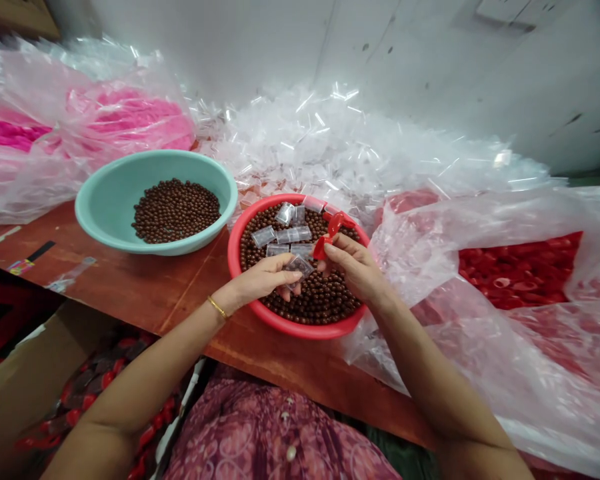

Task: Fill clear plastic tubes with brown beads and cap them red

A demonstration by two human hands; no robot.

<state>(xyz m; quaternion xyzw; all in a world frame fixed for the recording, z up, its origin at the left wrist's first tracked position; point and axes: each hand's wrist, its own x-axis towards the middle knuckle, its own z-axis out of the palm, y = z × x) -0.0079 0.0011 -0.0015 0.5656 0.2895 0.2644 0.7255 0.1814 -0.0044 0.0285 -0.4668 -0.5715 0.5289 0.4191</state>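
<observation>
Over a red basin (300,331) of round brown balls (330,303), my left hand (267,275) is closed on a small clear plastic container (299,265). Just to its right, my right hand (353,263) pinches a red plastic cap (322,247) between thumb and fingers. The cap and the container are close together but look apart. Several more clear containers (293,235) lie on the balls behind my hands. Another red piece (335,223) shows just beyond the pinched cap; whether the two are joined I cannot tell.
A turquoise basin (105,223) with more brown balls stands to the left. Clear plastic pieces (340,140) are heaped along the wall. On the right lies a bag of red caps (520,273), on the left bagged pink pieces (135,120). Below the table edge, a carton (40,353) holds red-capped containers (97,383).
</observation>
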